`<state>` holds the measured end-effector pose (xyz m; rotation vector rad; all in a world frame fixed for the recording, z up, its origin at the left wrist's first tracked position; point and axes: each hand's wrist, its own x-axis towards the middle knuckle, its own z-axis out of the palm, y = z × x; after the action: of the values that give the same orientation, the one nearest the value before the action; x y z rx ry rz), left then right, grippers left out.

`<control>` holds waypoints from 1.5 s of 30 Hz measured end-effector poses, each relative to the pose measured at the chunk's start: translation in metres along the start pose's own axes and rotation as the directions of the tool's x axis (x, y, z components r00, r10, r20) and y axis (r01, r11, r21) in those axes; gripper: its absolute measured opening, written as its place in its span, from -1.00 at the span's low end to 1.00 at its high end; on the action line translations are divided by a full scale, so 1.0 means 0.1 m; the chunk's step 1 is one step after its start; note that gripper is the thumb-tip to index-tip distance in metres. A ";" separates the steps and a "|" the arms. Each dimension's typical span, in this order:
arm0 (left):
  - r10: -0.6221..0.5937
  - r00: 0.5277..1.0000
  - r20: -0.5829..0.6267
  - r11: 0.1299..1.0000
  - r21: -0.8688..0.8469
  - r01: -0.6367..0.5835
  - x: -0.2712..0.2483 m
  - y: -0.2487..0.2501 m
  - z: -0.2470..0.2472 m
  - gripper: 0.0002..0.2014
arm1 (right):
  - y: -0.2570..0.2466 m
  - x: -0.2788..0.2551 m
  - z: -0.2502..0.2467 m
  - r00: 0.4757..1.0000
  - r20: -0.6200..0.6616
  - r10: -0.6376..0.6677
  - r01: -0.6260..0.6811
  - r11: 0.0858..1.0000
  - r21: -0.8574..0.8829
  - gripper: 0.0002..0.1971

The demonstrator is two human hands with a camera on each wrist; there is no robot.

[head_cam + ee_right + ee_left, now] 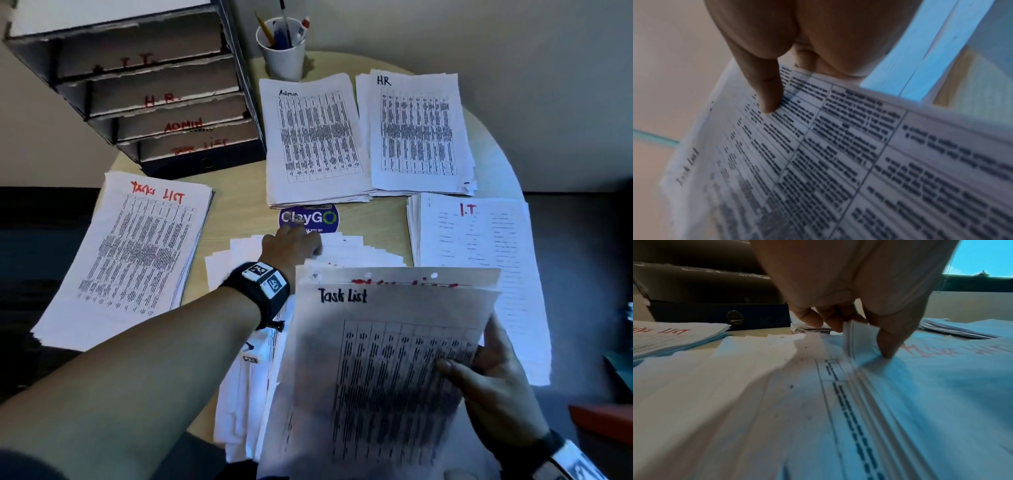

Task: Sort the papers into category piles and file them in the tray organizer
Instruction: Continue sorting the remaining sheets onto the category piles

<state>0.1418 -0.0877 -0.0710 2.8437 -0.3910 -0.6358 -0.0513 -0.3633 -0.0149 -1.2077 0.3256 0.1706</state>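
My right hand (479, 359) holds up a printed sheet headed "Task List" (376, 359) over the table's near edge. Its thumb presses the sheet's right side, and a second sheet with red writing shows behind it. In the right wrist view the thumb (766, 97) lies on the table print (838, 162). My left hand (294, 243) reaches to the far edge of the fanned unsorted papers (236, 411). In the left wrist view it (857, 339) pinches lifted sheet edges between thumb and fingers. The tray organizer (154, 85) stands at the back left, with shelves labelled I.T., H.R., ADMIN and TASK LIST.
Four sorted piles lie on the round wooden table (236, 192): Task List (137, 246) on the left, Admin (315, 137) and HR (414, 133) at the back, I.T. (479, 257) on the right. A white cup of pens (282, 48) stands behind the Admin pile.
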 end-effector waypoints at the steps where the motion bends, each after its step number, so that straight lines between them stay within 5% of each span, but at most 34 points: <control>1: -0.002 1.000 0.025 1.000 -0.009 0.003 0.00 -0.04 0.02 -0.59 | 0.01 -0.05 -0.02 0.999 -0.037 0.025 -0.025 0.999 -0.020 -0.26; 5: 0.065 0.997 0.027 0.961 -0.271 -0.055 -0.12 -0.17 -0.06 -0.50 | 0.19 0.01 -0.12 0.993 -0.057 0.101 -0.107 0.985 -0.135 -0.28; 8: 0.050 0.998 0.025 0.954 -0.298 -0.040 -0.23 -0.24 -0.13 -0.86 | 0.28 0.00 -0.01 0.988 0.036 0.149 -0.139 0.971 -0.197 -0.30; 10: 0.001 1.000 0.006 0.951 -0.310 0.001 -0.29 -0.32 -0.20 -0.87 | 0.29 0.05 0.01 0.988 0.040 0.148 -0.135 0.965 -0.226 -0.32; 14: -0.140 0.989 -0.042 0.943 -0.311 0.120 -0.41 -0.62 -0.28 -0.82 | 0.21 0.11 0.10 0.977 0.070 0.199 -0.176 0.953 -0.248 -0.85; 20: -0.093 0.993 0.078 0.902 -0.416 0.117 -0.58 -0.77 -0.18 -0.86 | 0.19 0.14 0.16 0.972 0.129 0.196 -0.154 0.947 -0.283 -0.74; 23: -0.104 0.994 0.023 0.918 -0.382 0.105 -0.55 -0.74 -0.15 -0.90 | 0.21 0.14 0.15 0.969 0.175 0.173 -0.109 0.940 -0.325 -0.38; 26: -0.089 0.996 -0.020 0.935 -0.345 0.077 -0.52 -0.78 -0.14 -0.75 | 0.23 0.15 0.15 0.975 0.158 0.158 -0.100 0.942 -0.321 -0.33; 30: 0.098 0.981 -0.165 0.963 -0.231 -0.135 -0.60 -0.79 -0.19 -0.91 | 0.25 0.21 0.17 0.990 0.110 0.093 -0.039 0.906 -0.421 -0.37; 32: 0.219 0.947 -0.234 0.922 -0.269 -0.279 -0.73 -0.71 -0.28 -0.91 | 0.20 0.26 0.27 0.994 0.108 0.026 0.026 0.893 -0.450 -0.76; 33: 0.272 0.928 -0.256 0.893 -0.293 -0.342 -0.82 -0.65 -0.33 -0.85 | 0.20 0.31 0.29 0.992 0.126 0.004 0.052 0.897 -0.439 -0.80; 35: 0.336 0.897 -0.288 0.845 -0.328 -0.422 -1.02 -0.50 -0.39 -0.75 | 0.19 0.42 0.34 0.989 0.150 0.000 0.071 0.882 -0.466 -0.57; 38: 0.328 0.873 -0.361 0.774 -0.427 -0.468 -1.24 -0.39 -0.42 -0.81 | 0.20 0.55 0.38 0.993 0.116 0.028 0.032 0.875 -0.483 -0.65; 42: 0.128 0.927 -0.352 0.648 -0.678 -0.347 -1.29 -0.41 -0.43 -0.80 | 0.19 0.58 0.42 0.997 0.061 0.040 -0.010 0.903 -0.429 -0.74; 45: -0.124 0.980 -0.153 0.447 -0.891 -0.083 -1.16 -0.51 -0.36 -0.85 | 0.15 0.47 0.35 0.995 0.064 0.073 -0.046 0.938 -0.343 -0.67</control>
<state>0.0673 0.0001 -0.0071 1.8138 0.0529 -0.3662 -0.0062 -0.3269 -0.0330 -1.5319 0.2726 0.3356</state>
